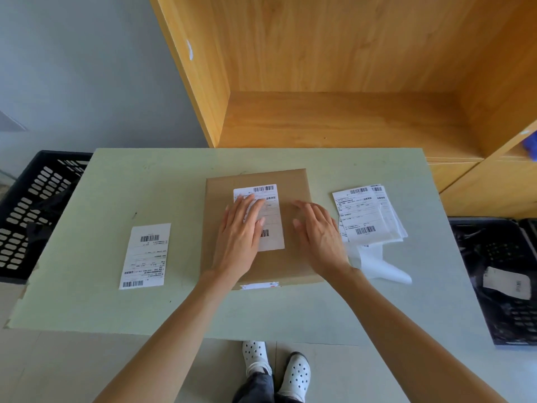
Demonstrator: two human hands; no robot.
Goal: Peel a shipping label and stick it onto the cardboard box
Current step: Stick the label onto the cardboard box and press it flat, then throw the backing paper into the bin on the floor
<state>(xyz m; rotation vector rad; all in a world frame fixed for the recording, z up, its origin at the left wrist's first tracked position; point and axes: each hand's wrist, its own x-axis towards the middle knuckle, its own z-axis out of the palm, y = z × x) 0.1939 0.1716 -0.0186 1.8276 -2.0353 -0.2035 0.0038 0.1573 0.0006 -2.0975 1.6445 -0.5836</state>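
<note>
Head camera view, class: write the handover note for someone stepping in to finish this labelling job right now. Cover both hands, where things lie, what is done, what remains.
Left hand: open, flat on the white barcoded shipping label.
Right hand: open, empty, over the flat brown cardboard box beside the label.
Box lies mid pale green table. Loose stack of spare labels to its right, peeled white backing strip below that; single label to its left.
Done: label peeled and placed on the box.
Left: smooth it flat, check the edges.

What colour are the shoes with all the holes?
White, dotted with dark holes: the perforated clog shoes show at the bottom of the head view.
</note>
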